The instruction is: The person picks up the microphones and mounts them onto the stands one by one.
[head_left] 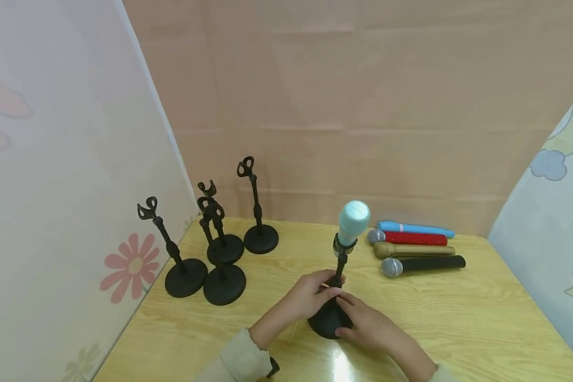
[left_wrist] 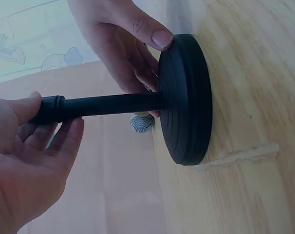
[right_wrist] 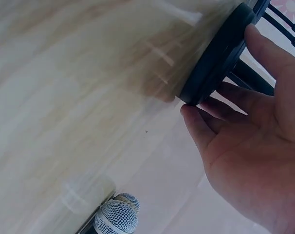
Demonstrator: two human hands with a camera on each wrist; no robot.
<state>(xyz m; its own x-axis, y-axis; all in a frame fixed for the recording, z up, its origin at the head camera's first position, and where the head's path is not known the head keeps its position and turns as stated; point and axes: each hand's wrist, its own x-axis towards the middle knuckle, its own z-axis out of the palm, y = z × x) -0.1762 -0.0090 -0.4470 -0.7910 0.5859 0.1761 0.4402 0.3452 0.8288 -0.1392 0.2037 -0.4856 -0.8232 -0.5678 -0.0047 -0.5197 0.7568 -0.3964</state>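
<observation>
A mint-green microphone (head_left: 353, 220) sits head up in the clip of a black desktop microphone stand (head_left: 327, 321). My left hand (head_left: 310, 297) is around the stand's pole, gripping the thick collar (left_wrist: 50, 108) with thumb and fingers. At the round base, my right hand (head_left: 370, 323) holds the edge, its thumb on top in the left wrist view. The right wrist view has that hand's fingers at the rim of the base (right_wrist: 215, 58), which stands close over the wooden tabletop. The lower part of the microphone is hidden behind the clip.
Several empty black stands (head_left: 224, 285) are grouped at the table's left. Toward the right lie a blue microphone (head_left: 415, 229), a red one (head_left: 415, 239), a gold one (head_left: 420, 251) and a black one (head_left: 432, 263). Paper-covered panels (head_left: 339, 106) border the table.
</observation>
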